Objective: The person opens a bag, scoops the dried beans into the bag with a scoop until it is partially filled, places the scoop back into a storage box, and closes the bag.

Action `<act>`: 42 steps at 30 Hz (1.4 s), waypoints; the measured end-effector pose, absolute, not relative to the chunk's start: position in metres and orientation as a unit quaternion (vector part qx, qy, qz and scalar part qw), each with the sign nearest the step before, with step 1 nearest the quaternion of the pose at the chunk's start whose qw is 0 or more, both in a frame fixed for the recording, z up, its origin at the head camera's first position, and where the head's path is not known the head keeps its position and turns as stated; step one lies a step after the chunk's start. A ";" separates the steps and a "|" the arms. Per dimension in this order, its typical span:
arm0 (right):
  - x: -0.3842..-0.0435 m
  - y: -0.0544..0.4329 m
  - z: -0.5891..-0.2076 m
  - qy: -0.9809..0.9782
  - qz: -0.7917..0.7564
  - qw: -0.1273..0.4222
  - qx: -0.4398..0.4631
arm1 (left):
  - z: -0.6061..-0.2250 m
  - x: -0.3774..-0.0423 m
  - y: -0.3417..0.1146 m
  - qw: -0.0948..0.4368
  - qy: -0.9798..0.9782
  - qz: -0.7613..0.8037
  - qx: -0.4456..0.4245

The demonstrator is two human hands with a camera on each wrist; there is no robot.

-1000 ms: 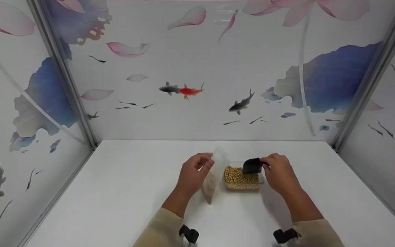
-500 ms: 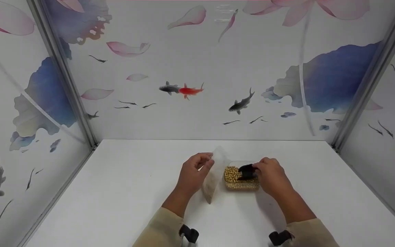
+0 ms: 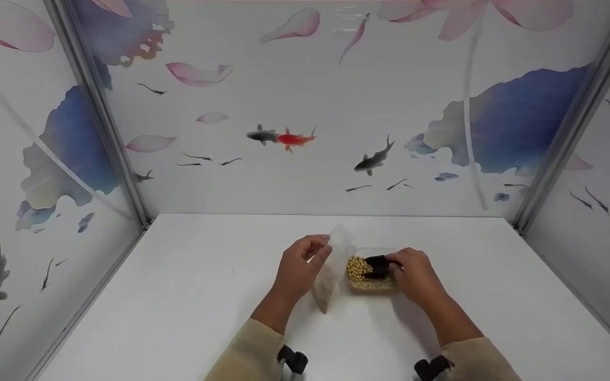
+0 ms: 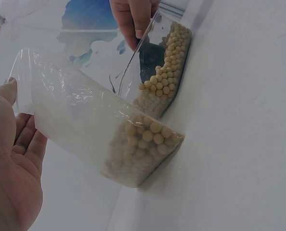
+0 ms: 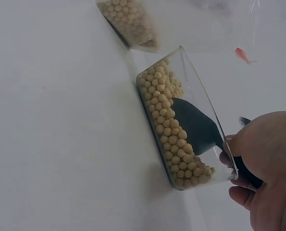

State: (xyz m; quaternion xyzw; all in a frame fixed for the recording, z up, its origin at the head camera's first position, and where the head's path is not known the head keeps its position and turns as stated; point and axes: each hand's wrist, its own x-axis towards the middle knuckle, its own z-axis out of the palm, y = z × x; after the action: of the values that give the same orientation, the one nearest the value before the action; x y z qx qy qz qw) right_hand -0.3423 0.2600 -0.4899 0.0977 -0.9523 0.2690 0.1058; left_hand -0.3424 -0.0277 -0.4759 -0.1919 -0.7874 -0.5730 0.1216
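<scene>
A clear plastic bag (image 4: 75, 106) with soybeans (image 4: 150, 139) in its bottom stands on the table, its upper edge pinched by my left hand (image 3: 302, 267). Right of it sits a clear rectangular container (image 5: 200, 86), partly filled with soybeans (image 5: 167, 130). My right hand (image 3: 416, 275) grips the handle of a black scoop (image 5: 195, 125) at the container's right side. The scoop's blade is inside the container, its front edge down among the beans. In the left wrist view the scoop (image 4: 151, 60) shows through the clear wall.
The white table (image 3: 194, 296) is bounded by a back wall (image 3: 305, 180) and side walls printed with fish, petals and blue leaves. Metal posts (image 3: 104, 121) stand at the corners. Black wrist devices (image 3: 294, 361) sit at both cuffs.
My right hand has moved left and down, bringing the scoop from above the beans into them. The left hand and the bag have stayed in place.
</scene>
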 end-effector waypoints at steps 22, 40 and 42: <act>-0.341 0.256 -0.497 -0.948 0.281 0.095 0.118 | -0.476 -0.342 -0.028 0.113 -0.781 -0.581 -0.199; -0.344 0.252 -0.502 -0.928 0.346 0.080 0.112 | -0.478 -0.342 -0.028 0.121 -0.786 -0.573 -0.197; -0.344 0.254 -0.501 -0.925 0.355 0.077 0.109 | -0.478 -0.342 -0.029 0.122 -0.786 -0.572 -0.199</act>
State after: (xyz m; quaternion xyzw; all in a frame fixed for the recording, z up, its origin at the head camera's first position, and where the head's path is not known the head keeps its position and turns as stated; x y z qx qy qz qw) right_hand -0.3438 0.2543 -0.5011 0.1094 -0.9251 0.3553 0.0774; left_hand -0.3423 -0.0285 -0.4779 -0.1986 -0.7862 -0.5724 0.1217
